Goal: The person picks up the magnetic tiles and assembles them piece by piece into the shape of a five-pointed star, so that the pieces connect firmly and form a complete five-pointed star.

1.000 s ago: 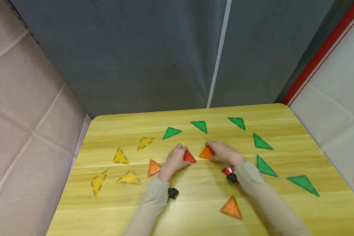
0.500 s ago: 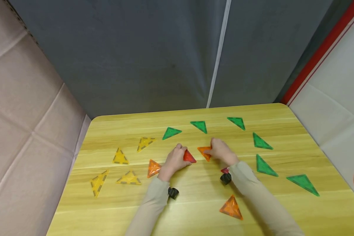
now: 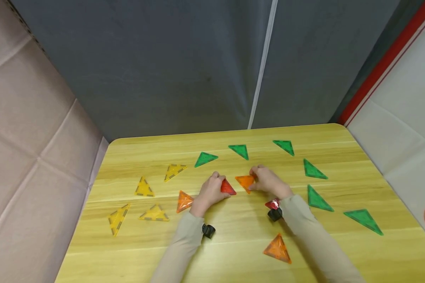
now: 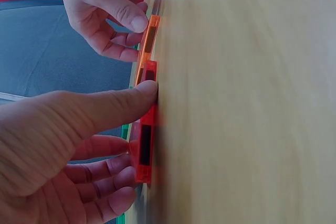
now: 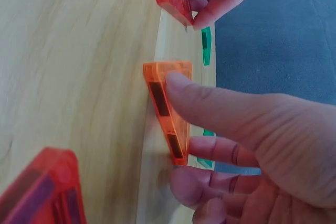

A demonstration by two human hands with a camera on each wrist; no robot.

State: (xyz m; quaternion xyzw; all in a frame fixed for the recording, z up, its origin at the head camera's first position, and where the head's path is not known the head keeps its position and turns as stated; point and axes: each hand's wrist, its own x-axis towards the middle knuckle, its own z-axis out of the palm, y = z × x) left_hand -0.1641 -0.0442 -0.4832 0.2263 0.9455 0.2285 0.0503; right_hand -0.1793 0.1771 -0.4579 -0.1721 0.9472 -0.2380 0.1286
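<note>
Thumb and fingers of my left hand (image 3: 210, 192) pinch a red triangular magnetic tile (image 3: 228, 188) near the middle of the table. In the left wrist view the red tile (image 4: 147, 150) lies low over the wood, dark magnets along its edge. Just to its right, my right hand (image 3: 268, 183) holds an orange triangular magnetic tile (image 3: 244, 182) by its right side. The right wrist view shows my thumb on the orange tile's face (image 5: 180, 121) and fingers at its far edge. A gap separates the two tiles in the head view.
A second red tile (image 3: 272, 204) lies partly hidden under my right wrist. Orange tiles sit beside my left wrist (image 3: 185, 201) and near the front (image 3: 278, 249). Several yellow triangles (image 3: 144, 188) spread at left; several green triangles (image 3: 315, 169) arc along the back and right.
The orange tile in my right hand has turned and shifted slightly left toward the red one. My right hand has changed its hold on it. My left hand stays put.
</note>
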